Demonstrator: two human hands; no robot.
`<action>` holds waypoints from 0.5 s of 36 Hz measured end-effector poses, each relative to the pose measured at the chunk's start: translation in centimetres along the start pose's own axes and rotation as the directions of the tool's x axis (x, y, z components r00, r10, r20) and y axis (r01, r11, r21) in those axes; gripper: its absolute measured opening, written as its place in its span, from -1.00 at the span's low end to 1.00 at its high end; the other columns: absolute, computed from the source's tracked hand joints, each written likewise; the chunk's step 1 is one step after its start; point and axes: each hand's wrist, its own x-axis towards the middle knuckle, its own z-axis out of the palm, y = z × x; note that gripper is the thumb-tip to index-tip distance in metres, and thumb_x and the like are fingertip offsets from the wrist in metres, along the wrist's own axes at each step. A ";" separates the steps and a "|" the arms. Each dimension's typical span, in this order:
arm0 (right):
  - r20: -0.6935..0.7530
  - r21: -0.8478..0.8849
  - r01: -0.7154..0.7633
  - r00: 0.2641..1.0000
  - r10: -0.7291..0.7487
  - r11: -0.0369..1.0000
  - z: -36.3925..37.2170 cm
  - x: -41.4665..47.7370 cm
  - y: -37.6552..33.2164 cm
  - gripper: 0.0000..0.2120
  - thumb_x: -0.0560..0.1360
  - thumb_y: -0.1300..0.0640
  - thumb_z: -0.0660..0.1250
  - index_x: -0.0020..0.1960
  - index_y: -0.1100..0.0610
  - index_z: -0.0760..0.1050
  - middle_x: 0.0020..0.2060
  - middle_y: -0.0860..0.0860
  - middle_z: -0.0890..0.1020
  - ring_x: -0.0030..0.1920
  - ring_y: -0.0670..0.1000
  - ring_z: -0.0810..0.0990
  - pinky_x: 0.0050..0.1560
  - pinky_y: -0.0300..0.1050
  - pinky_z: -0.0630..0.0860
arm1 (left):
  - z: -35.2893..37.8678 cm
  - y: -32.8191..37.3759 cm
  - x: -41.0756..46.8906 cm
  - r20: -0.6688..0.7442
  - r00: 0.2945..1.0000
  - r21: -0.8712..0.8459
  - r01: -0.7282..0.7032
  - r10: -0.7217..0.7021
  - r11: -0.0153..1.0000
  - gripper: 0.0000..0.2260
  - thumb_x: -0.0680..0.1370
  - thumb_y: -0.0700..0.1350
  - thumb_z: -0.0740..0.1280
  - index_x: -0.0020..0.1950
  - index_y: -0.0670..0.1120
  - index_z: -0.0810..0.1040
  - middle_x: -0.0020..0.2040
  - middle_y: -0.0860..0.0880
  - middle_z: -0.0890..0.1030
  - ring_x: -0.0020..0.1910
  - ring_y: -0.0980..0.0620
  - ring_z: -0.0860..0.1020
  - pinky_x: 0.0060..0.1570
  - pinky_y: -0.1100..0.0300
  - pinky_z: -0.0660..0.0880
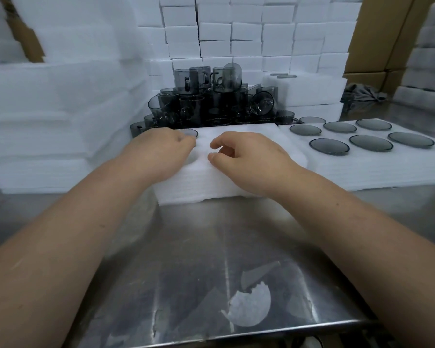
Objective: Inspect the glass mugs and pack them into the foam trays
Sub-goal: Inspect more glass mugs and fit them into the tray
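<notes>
A white foam tray (249, 133) lies in front of me on the steel table. One smoked-grey glass mug (190, 133) sits upside down in its far left pocket. My left hand (158, 149) lies on the tray with its fingers curled against the near edge of that mug; whether they grip it is hidden. Beside it, my right hand (246, 154) rests on the foam, fingers loosely curled, thumb and forefinger apart, holding nothing. A pile of grey glass mugs (211, 104) stands behind the tray.
A second foam tray (362, 169) at the right holds several upturned mugs. Foam sheets (48, 109) are stacked at the left, white boxes (236, 33) behind, cardboard cartons (377, 46) and a grey cloth (362, 92) at the far right. A torn paper scrap (251, 307) lies on the steel table (186, 247).
</notes>
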 end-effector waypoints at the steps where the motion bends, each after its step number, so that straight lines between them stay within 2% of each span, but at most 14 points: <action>1: 0.000 -0.002 0.002 1.000 -0.002 1.000 0.0 0.0 0.0 -0.69 0.54 -0.10 0.17 0.25 -0.08 0.44 -0.21 -0.24 0.43 -0.06 -0.14 0.38 -0.02 -0.19 0.24 | 0.0 0.0 0.0 0.002 1.000 0.002 0.012 -0.012 1.000 -0.65 0.58 0.00 0.03 0.10 -0.06 0.57 0.11 -0.12 0.55 -0.05 -0.06 0.42 -0.13 0.14 0.34; 6: -0.005 0.000 0.004 1.000 -0.004 1.000 0.0 0.0 0.0 -0.69 0.54 -0.10 0.17 0.25 -0.08 0.44 -0.18 -0.23 0.44 -0.06 -0.14 0.37 -0.03 -0.20 0.23 | 0.1 -0.1 0.0 -0.015 1.000 -0.010 0.005 -0.005 1.000 -0.69 0.56 -0.02 0.06 -0.10 -0.11 0.56 -0.08 -0.09 0.56 -0.22 0.00 0.44 -0.31 0.17 0.30; 8: -0.007 0.003 0.005 1.000 -0.005 1.000 0.1 0.1 0.0 -0.69 0.53 -0.10 0.18 0.25 -0.08 0.45 -0.19 -0.24 0.44 -0.06 -0.15 0.38 -0.03 -0.20 0.24 | 0.1 -0.2 0.0 -0.023 1.000 -0.017 0.006 -0.006 1.000 -0.69 0.56 -0.02 0.06 -0.06 -0.11 0.57 -0.05 -0.09 0.57 -0.19 -0.02 0.44 -0.28 0.18 0.33; 10: -0.009 0.007 0.003 1.000 -0.003 1.000 0.1 0.1 0.0 -0.69 0.53 -0.10 0.18 0.25 -0.09 0.45 -0.23 -0.25 0.43 -0.06 -0.15 0.38 -0.03 -0.20 0.25 | 0.1 -0.2 0.0 -0.025 1.000 -0.025 0.012 -0.013 1.000 -0.68 0.56 -0.02 0.07 0.02 -0.10 0.58 0.02 -0.10 0.57 -0.12 -0.04 0.43 -0.17 0.15 0.37; 14: -0.010 0.014 0.006 1.000 -0.005 1.000 0.0 0.1 0.0 -0.68 0.53 -0.09 0.18 0.25 -0.08 0.45 -0.23 -0.24 0.43 -0.07 -0.14 0.40 -0.05 -0.19 0.27 | 0.1 -0.2 0.0 -0.028 1.000 -0.032 0.009 -0.010 0.999 -0.70 0.55 -0.03 0.07 -0.09 -0.09 0.57 -0.06 -0.09 0.56 -0.18 -0.02 0.43 -0.29 0.17 0.32; 18: -0.011 0.012 0.005 1.000 -0.005 1.000 0.0 0.1 0.1 -0.68 0.53 -0.10 0.18 0.25 -0.08 0.45 -0.28 -0.28 0.40 -0.06 -0.15 0.38 -0.03 -0.19 0.25 | 0.1 -0.1 0.0 -0.022 1.000 -0.038 0.020 -0.021 0.999 -0.70 0.55 -0.03 0.08 -0.02 -0.07 0.58 -0.03 -0.07 0.56 -0.13 -0.04 0.44 -0.24 0.15 0.35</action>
